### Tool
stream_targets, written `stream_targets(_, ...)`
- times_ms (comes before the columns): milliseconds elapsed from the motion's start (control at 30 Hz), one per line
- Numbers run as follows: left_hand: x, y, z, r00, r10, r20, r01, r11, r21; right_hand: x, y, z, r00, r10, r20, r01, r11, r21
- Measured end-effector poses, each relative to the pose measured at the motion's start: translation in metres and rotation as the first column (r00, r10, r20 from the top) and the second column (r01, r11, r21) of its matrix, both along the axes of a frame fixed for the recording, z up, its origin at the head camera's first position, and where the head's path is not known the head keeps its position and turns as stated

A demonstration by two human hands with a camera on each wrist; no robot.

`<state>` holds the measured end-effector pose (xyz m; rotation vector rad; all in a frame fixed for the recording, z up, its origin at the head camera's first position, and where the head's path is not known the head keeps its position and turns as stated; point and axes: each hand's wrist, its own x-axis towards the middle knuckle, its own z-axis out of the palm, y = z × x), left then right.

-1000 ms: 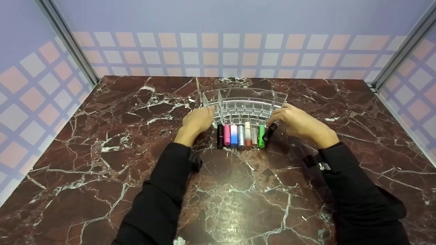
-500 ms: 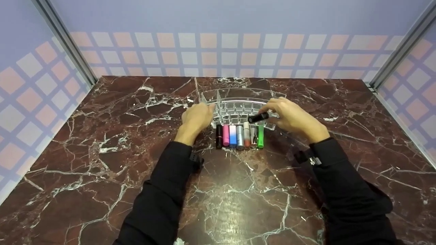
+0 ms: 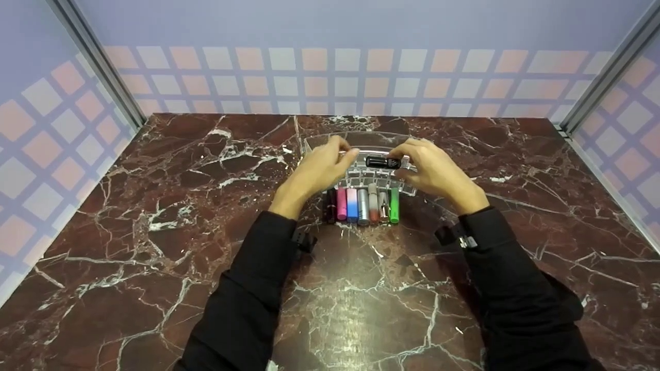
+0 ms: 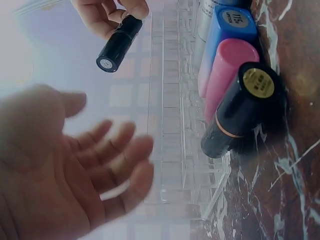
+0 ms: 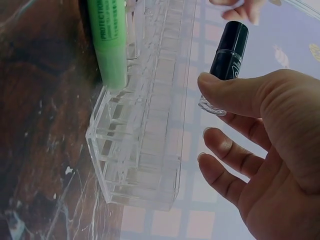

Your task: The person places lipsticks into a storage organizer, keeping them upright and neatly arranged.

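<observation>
Above the clear tiered organizer (image 3: 372, 178), my right hand (image 3: 429, 167) pinches a black lipstick tube (image 3: 380, 163) between thumb and fingers. The right wrist view shows a clear part of this tube (image 5: 229, 52) at the thumb end. My left hand (image 3: 324, 164) is over the organizer's left side, apart from the tube. Its palm and loosely bent fingers (image 4: 120, 155) hold nothing in the left wrist view. In front of the organizer lies a row of tubes: black (image 3: 330, 207), pink (image 3: 342, 204), white-and-blue (image 3: 352, 206), silver (image 3: 363, 207), white-and-red (image 3: 374, 205), clear (image 3: 384, 207) and green (image 3: 395, 206).
The organizer stands on a dark red marbled table (image 3: 206, 288) with several small compartments facing forward. Behind the table rises a lilac wall (image 3: 361, 26) with pink and white squares, and metal posts (image 3: 98, 56) mark its corners.
My right hand has lifted the black lipstick tube from the right end of the row and carried it left and up over the organizer. My left hand has left the organizer's side and moved toward the tube.
</observation>
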<state>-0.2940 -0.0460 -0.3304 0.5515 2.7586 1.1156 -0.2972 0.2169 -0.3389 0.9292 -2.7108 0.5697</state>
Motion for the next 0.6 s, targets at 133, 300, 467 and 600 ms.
stream_targets(133, -0.001, 0.004, 0.0, 0.993, -0.094, -0.073, 0.093, 0.995, -0.021, 0.0, 0.0, -0.001, 1.0, 0.009, -0.007, -0.009, 1.0, -0.011)
stream_targets(300, -0.001, 0.007, -0.002, 0.983, -0.133, -0.13, 0.121, 0.988, -0.097, -0.001, -0.002, -0.002, 0.999, 0.029, -0.017, -0.029, 1.0, -0.01)
stream_targets(467, 0.001, 0.006, -0.007, 0.984, -0.118, -0.133, 0.101, 0.987, -0.127, -0.002, -0.006, -0.006, 0.998, 0.056, -0.015, -0.056, 0.998, 0.023)
stream_targets(600, 0.002, 0.007, -0.012, 0.983, -0.123, -0.135, 0.104, 0.985, -0.138, -0.001, -0.009, -0.007, 0.997, 0.081, -0.006, -0.081, 0.996, 0.031)
